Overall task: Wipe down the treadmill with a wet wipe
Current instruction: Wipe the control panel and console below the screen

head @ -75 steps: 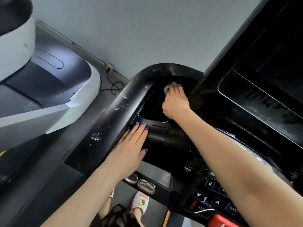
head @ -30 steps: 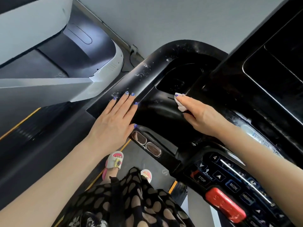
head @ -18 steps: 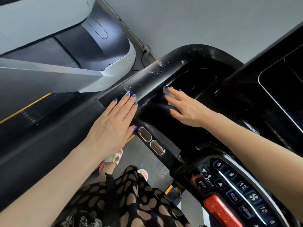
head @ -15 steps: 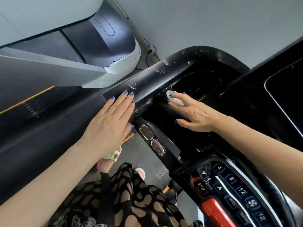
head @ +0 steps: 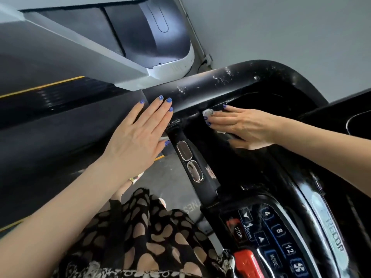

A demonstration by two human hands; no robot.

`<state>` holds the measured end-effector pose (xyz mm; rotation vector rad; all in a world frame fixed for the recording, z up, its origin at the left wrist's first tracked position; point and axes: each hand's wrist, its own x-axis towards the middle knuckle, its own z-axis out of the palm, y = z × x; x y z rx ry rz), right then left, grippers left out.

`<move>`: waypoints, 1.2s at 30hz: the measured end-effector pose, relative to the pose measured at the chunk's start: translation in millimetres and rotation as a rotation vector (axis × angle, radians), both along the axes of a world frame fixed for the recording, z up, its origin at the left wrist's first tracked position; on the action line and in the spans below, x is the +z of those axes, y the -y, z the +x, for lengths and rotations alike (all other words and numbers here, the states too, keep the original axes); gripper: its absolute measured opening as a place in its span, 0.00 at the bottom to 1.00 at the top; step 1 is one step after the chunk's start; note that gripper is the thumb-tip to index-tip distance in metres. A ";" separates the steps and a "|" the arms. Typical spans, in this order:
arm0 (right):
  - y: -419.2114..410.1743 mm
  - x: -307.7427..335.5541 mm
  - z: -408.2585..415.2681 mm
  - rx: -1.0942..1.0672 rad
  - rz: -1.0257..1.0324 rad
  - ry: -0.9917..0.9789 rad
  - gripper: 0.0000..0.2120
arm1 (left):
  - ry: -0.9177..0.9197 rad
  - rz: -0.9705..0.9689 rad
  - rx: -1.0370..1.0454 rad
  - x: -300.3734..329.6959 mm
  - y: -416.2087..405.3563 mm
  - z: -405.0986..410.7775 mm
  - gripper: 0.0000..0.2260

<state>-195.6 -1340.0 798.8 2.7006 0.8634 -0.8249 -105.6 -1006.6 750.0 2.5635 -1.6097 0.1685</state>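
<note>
Head view: the treadmill [head: 200,85] console is seen from above, with its black glossy handrail running across the middle of the frame. The wet wipe [head: 207,112] is found bunched under the fingertips of the right hand [head: 241,125], at the inner edge of the recessed tray just below the handrail. Only a small white wad is exposed; the rest is hidden beneath the fingers. The right hand is laid nearly flat, fingers extended, and the wipe is pressed against the plastic rather than gripped. The left hand [head: 138,137] is spread flat, fingers straight and together, resting on the handrail and holding nothing.

The wipe is judged to be light, soft and limp, and damp enough to cling to the surface; it is expected to crumple or roll if pushed from one edge. It is best controlled by pressure from several finger pads over its middle, or pinched at a fold when lifted. White specks are visible on the handrail, so that area is judged not yet finished. The keypad [head: 279,235] and red stop key [head: 248,261] lie nearer the body.
</note>
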 end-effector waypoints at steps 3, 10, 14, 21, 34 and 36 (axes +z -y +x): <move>-18.5 -12.1 14.3 0.158 -0.040 0.047 0.34 | 0.002 -0.001 0.013 -2.1 0.1 -1.4 0.30; -42.2 -31.0 21.2 0.280 -0.040 0.118 0.30 | 0.019 0.001 0.009 -4.8 -2.0 -0.7 0.30; -15.0 1.3 19.9 0.310 -0.048 0.161 0.28 | 0.025 -0.010 0.018 -5.5 -0.7 -2.7 0.31; -55.5 -35.5 10.8 0.331 -0.165 0.114 0.27 | 0.094 -0.007 0.082 -14.1 2.3 -12.4 0.32; -35.2 -4.0 -0.5 0.302 -0.226 0.025 0.26 | 0.099 -0.053 0.105 -17.5 5.6 -15.0 0.33; -55.5 -24.4 -0.3 0.312 -0.248 -0.018 0.26 | 0.107 -0.049 0.105 -18.3 5.6 -16.9 0.33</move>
